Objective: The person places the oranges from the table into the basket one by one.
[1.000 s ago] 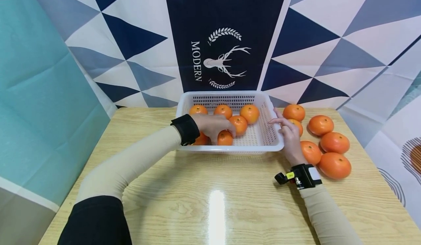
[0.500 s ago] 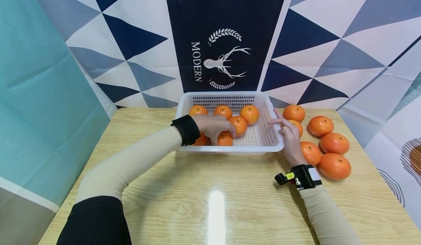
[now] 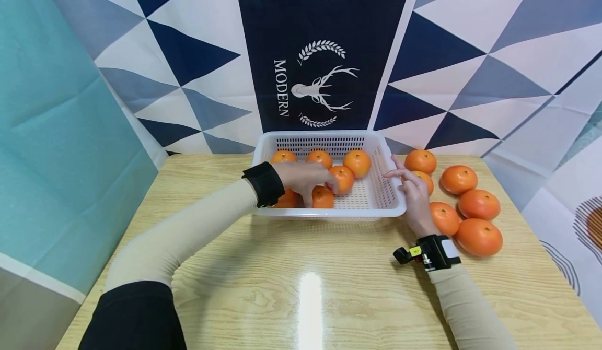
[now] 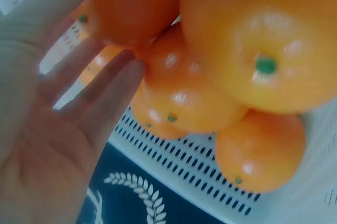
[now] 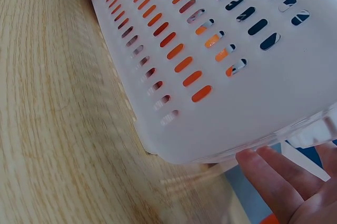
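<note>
In the head view my left hand (image 3: 308, 176) reaches down into the white plastic basket (image 3: 324, 213). Its thumb and fingers go round an orange (image 3: 323, 198) near the front wall; part of that orange (image 4: 131, 3) shows between them in the left wrist view. Other oranges (image 3: 356, 163) sit around it in the basket, some partly covered by the hand. My right hand (image 3: 414, 196) rests loosely at the basket's right end, one finger over the rim. From the right wrist view, its fingertips (image 5: 246, 156) touch the rim, fingers nearly straight.
Several more oranges (image 3: 478, 203) lie on the wooden table (image 3: 235, 287) to the right of the basket, close by the right forearm. A patterned cloth (image 3: 324, 26) hangs directly behind the basket. A teal cloth (image 3: 70, 130) hangs along the left side.
My left hand and wrist have shifted very slightly, still round the same orange. The right hand and basket stay put.
</note>
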Action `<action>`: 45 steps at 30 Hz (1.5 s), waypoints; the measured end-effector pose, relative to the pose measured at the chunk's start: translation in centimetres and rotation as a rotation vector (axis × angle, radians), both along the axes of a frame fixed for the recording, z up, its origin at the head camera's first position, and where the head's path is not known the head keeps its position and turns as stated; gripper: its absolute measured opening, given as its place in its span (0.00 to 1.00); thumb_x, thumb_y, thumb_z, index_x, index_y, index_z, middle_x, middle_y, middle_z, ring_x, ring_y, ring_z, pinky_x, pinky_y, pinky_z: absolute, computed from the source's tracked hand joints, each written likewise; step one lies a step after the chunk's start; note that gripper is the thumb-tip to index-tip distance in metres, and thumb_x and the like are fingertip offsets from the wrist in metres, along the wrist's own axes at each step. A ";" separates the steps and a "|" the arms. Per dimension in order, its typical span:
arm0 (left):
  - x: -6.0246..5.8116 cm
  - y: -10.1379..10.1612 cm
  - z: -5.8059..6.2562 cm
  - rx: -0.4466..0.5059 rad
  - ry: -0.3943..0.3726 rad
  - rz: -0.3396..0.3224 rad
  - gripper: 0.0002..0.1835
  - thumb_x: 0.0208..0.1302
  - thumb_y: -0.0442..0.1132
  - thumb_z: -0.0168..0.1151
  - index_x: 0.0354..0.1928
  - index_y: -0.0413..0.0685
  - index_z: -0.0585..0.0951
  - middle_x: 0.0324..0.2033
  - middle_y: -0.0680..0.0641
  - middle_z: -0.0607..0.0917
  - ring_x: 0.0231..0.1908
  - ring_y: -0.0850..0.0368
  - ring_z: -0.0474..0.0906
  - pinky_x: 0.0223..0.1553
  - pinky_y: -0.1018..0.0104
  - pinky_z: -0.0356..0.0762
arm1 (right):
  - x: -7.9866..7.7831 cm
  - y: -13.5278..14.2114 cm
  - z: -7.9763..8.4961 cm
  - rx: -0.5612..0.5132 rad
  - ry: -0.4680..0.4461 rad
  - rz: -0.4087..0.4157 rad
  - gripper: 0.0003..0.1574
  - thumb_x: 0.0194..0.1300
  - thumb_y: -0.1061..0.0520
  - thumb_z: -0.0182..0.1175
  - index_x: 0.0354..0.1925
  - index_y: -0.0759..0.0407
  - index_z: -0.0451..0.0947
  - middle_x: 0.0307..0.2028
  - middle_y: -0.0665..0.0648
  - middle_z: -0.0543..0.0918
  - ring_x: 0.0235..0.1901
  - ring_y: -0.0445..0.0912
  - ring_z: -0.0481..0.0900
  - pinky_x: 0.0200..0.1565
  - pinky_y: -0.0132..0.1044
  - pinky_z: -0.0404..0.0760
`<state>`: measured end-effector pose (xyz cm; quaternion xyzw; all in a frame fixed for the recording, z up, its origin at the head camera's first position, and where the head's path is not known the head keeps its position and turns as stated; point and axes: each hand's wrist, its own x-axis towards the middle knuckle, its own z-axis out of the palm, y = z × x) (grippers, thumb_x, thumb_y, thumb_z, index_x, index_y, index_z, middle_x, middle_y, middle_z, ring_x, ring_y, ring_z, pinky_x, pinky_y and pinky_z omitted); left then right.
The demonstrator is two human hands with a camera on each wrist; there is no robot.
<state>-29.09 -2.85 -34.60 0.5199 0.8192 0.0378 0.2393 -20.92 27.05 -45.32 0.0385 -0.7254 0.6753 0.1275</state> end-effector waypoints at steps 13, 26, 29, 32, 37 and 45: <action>-0.1 -1.0 3.6 0.081 0.025 0.110 0.38 0.67 0.37 0.81 0.78 0.45 0.79 0.77 0.44 0.83 0.74 0.43 0.77 0.81 0.52 0.75 | 0.2 0.0 0.0 0.023 -0.032 0.003 0.27 0.69 0.69 0.39 0.52 0.76 0.82 0.90 0.57 0.61 0.93 0.57 0.51 0.88 0.41 0.61; -0.9 -2.6 4.0 0.180 0.077 0.125 0.30 0.72 0.50 0.72 0.72 0.46 0.85 0.70 0.41 0.88 0.67 0.39 0.82 0.74 0.50 0.79 | 0.0 0.2 0.0 0.043 -0.004 -0.022 0.27 0.69 0.69 0.40 0.51 0.75 0.84 0.89 0.59 0.64 0.92 0.55 0.55 0.76 0.17 0.66; -1.3 -3.6 3.8 0.201 0.088 0.160 0.31 0.73 0.50 0.70 0.73 0.46 0.84 0.73 0.41 0.86 0.72 0.40 0.80 0.80 0.47 0.75 | 0.0 0.0 0.0 0.018 -0.004 -0.010 0.27 0.68 0.70 0.40 0.49 0.70 0.86 0.89 0.61 0.63 0.92 0.56 0.54 0.76 0.20 0.66; -1.6 -4.8 3.7 0.213 0.097 0.200 0.32 0.73 0.51 0.69 0.75 0.45 0.83 0.74 0.41 0.85 0.76 0.41 0.77 0.84 0.42 0.69 | -0.1 -0.1 0.1 -0.013 -0.005 -0.003 0.29 0.67 0.70 0.41 0.47 0.63 0.89 0.89 0.62 0.63 0.92 0.56 0.53 0.77 0.24 0.65; -2.0 -7.1 3.3 0.226 0.109 0.280 0.31 0.74 0.53 0.68 0.73 0.46 0.84 0.79 0.41 0.80 0.82 0.39 0.70 0.88 0.36 0.61 | 0.0 -0.1 0.1 -0.006 -0.005 -0.007 0.28 0.68 0.70 0.40 0.48 0.66 0.88 0.89 0.61 0.63 0.92 0.56 0.53 0.77 0.23 0.66; -2.4 -11.5 2.5 0.295 0.159 0.411 0.30 0.72 0.54 0.67 0.69 0.44 0.86 0.82 0.37 0.75 0.82 0.33 0.69 0.85 0.32 0.64 | 0.1 -0.1 0.2 0.020 -0.019 -0.016 0.28 0.68 0.69 0.40 0.51 0.71 0.86 0.89 0.59 0.63 0.92 0.56 0.53 0.87 0.41 0.58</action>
